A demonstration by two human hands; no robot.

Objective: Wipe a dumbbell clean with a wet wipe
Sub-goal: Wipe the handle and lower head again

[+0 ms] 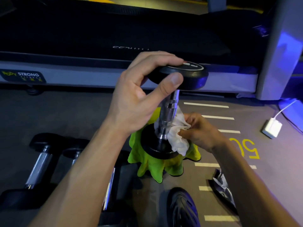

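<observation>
Spare dumbbells (39,163) lie on the floor (65,115) at my left. My left hand (141,95) grips the top head of the dumbbell (168,110), which stands upright on a green cloth (157,167). To its right, my right hand (201,131) pinches the bunched white wipe (177,136) against the lower end of the metal handle.

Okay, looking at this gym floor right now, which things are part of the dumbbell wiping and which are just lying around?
In use:
upright black dumbbell with chrome handle
crumpled white wet wipe
left hand
right hand
bright green cloth under it

Lying about:
black dumbbells on the floor
white charger block
torn silver wrapper
</observation>
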